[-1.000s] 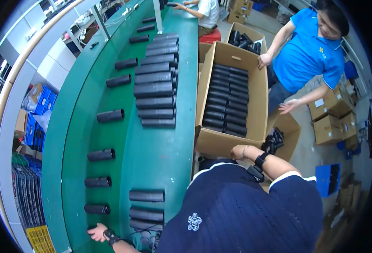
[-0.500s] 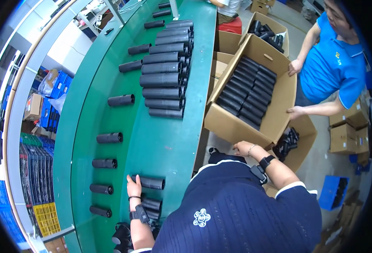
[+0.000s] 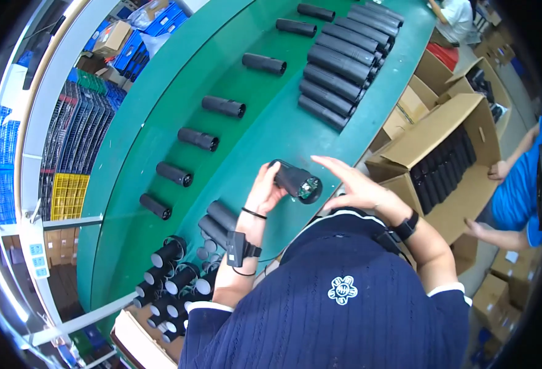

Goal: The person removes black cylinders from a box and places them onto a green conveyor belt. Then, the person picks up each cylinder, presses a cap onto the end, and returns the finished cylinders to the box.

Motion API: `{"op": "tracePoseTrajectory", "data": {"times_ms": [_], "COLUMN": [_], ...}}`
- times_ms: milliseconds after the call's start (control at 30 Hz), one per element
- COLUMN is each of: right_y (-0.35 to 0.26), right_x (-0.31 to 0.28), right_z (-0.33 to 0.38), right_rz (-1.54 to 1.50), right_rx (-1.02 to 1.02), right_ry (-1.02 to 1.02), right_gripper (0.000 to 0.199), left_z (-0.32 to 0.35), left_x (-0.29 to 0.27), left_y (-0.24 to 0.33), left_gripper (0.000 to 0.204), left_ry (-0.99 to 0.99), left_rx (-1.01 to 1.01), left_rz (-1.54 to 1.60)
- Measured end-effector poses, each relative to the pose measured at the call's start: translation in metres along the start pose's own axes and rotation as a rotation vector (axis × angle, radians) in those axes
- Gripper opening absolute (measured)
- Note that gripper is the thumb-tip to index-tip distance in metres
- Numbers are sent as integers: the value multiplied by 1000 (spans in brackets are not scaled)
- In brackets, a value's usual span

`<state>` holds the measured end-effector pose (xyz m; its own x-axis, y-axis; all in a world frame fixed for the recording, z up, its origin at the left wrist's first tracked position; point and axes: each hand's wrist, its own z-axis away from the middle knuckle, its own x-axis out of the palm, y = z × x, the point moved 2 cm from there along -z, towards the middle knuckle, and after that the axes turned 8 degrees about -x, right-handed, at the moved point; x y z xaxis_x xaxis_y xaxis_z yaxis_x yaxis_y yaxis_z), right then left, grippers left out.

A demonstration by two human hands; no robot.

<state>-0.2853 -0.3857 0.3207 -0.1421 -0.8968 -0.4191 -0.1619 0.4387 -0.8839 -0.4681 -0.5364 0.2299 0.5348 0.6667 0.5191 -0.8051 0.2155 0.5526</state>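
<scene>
My left hand (image 3: 265, 192) grips a black cylindrical housing (image 3: 291, 178) above the green workbench (image 3: 271, 144). The housing's near end faces right, and a green circuit board shows inside it. Just right of that end, my right hand (image 3: 360, 189) is open, thumb and fingers apart, holding nothing. Beside my left wrist, black cylinders (image 3: 217, 222) lie on the bench, partly hidden by my forearm.
A row of spaced black cylinders (image 3: 223, 106) lies along the bench's far side. A stack of them (image 3: 338, 61) stands farther off. Short black cups (image 3: 182, 280) pile up at lower left. At right, a co-worker's hands (image 3: 498, 171) touch a carton (image 3: 428, 144) of cylinders.
My left hand has lifted the housing off the bench and brought it in front of me. My right hand has come from the carton side toward the housing's end. The view has turned left.
</scene>
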Motion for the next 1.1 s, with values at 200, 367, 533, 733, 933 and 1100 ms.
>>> {"op": "tracePoseTrajectory", "data": {"times_ms": [200,367,533,733,933,1100], "right_y": [-19,-6,17,56,25,-25], "right_x": [24,34,23,11,-110,-75], "right_z": [-34,-18,-1,25,99,65], "right_rz": [-421,-347,-638,-443,-600,182], "right_rx": [19,-100,218,235,115,258], "right_ry": [123,-31,75,78,926,389], "right_gripper": [64,49,82,75,53,57], "left_z": [20,35,52,37,35,43], "left_x": [30,2,69,122,134,187], "left_y": [-26,-12,10,7,9,-4], "left_gripper": [42,45,70,49,59,74], "left_ry": [-230,18,-147,-244,-327,-452], "left_rx": [-57,167,567,590,349,586], "left_rz": [165,206,-216,-567,-379,-108]}}
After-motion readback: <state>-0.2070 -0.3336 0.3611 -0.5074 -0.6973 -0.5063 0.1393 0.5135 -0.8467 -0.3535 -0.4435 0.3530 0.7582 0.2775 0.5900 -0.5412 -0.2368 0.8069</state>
